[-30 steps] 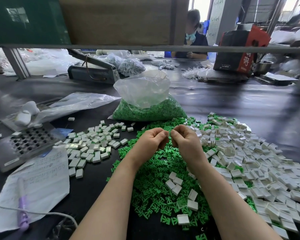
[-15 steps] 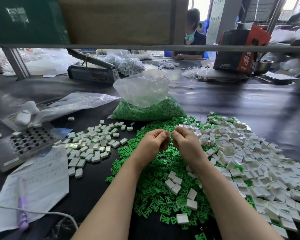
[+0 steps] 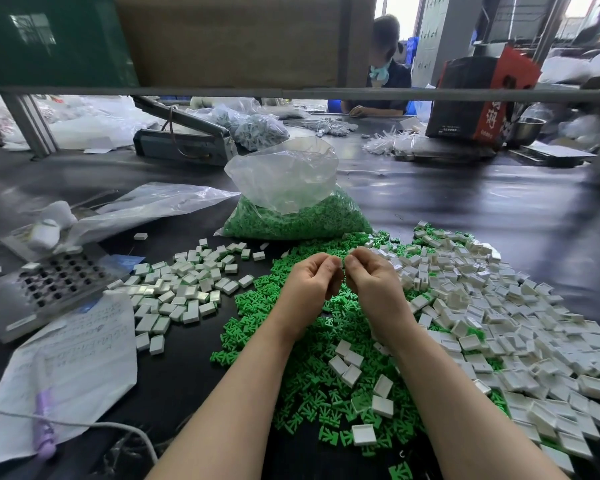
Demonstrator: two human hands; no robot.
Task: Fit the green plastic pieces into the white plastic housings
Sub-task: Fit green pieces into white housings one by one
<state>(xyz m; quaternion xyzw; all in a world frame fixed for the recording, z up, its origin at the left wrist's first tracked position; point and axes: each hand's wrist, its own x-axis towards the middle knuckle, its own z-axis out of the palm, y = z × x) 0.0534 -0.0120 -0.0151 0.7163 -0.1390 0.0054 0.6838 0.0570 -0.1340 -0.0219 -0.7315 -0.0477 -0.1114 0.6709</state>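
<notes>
Left hand [image 3: 309,282] and right hand [image 3: 374,282] are raised together over the green pile, fingers curled, fingertips almost meeting. Whatever they pinch is hidden between the fingertips; cannot tell if either holds a piece. Loose green plastic pieces [image 3: 312,386] lie directly under and in front of both hands on the dark surface [image 3: 499,209]. White plastic housings [image 3: 520,323] heap just right of the right hand, a few scattered on the green near the wrists. A second group of white housings [image 3: 184,289] sits left of the left hand. Versus a second ago: hands nearly unchanged, same pose, same spot; piles unmoved. Counts: two hands, one clear bag of green pieces [image 3: 291,202] behind the pile; greens and housings too many to count.
</notes>
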